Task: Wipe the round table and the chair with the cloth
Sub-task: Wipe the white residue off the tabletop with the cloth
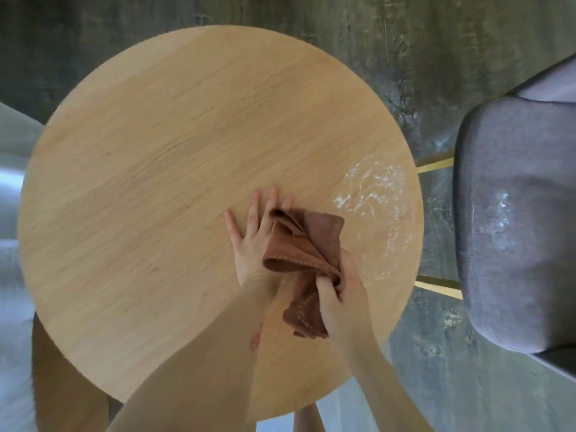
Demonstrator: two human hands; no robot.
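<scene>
A round light-wood table (156,182) fills the middle of the view. White powdery smears (371,194) lie near its right edge. A brown cloth (308,244) with a stitched hem is bunched over the table, right of centre. My right hand (339,300) grips the cloth's lower part. My left hand (252,238) lies flat on the table with fingers spread, and the cloth drapes over part of its back. A grey upholstered chair (511,213) stands at the right, with white smears (501,219) on its seat.
The floor (405,73) around the table is dark and mottled. Two brass-coloured chair legs (436,285) show between the table's right edge and the chair. A wooden table leg (62,385) shows at the lower left.
</scene>
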